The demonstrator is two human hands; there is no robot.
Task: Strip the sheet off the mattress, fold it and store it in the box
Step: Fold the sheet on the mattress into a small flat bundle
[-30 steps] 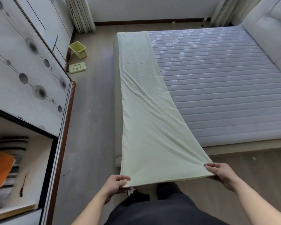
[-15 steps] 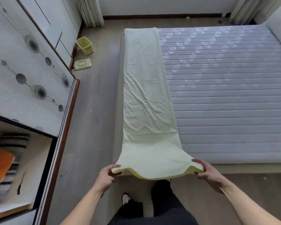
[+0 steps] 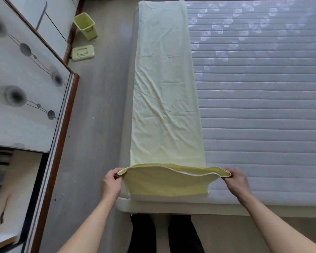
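Observation:
A pale yellow-green sheet (image 3: 164, 92), folded into a long narrow strip, lies along the left side of the bare grey quilted mattress (image 3: 263, 110). Its near end is lifted and turned over toward the far end, showing a brighter yellow underside. My left hand (image 3: 112, 181) pinches the left corner of that lifted end. My right hand (image 3: 234, 179) pinches the right corner. Both hands hover just above the mattress's near edge. No storage box can be made out for certain.
A wardrobe with sliding patterned doors (image 3: 20, 84) stands at the left, its near section open on shelves. On the wooden floor (image 3: 98, 125) between it and the bed sit a green bin (image 3: 85, 25) and a flat green lidded case (image 3: 82, 52). My legs stand at the bed's foot.
I have stepped up to the bed's foot. The sheet's near end, earlier pulled flat off the mattress edge, has been raised and carried forward over the mattress, starting a fold.

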